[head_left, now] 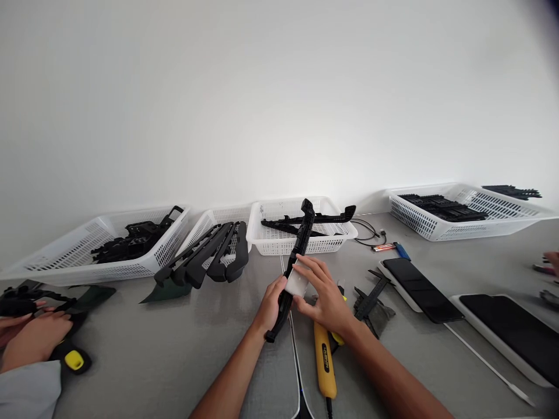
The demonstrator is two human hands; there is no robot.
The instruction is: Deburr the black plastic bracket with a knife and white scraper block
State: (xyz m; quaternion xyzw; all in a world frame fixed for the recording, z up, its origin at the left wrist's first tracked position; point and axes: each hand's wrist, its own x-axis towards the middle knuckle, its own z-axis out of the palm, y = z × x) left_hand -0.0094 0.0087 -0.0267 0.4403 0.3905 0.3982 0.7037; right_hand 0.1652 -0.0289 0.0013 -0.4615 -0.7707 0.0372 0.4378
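A long black plastic part (301, 235) with a bent upper end is held up at a slant over the grey table. My left hand (271, 305) is wrapped round its lower half. My right hand (321, 291) presses a small whitish block (296, 283) against the part's middle, with the fingertips on the block and the part. Just below my right hand lies a yellow-handled tool (324, 361) with a black cord. Behind the part stands a white basket (294, 247) with similar black parts inside.
White baskets with black parts stand at the left (148, 265), beside the middle one (209, 218) and at the right (441, 230). Black calipers (371, 299) and two phones (421, 288) (510, 326) lie to the right. A co-worker's hands (39, 334) are at far left.
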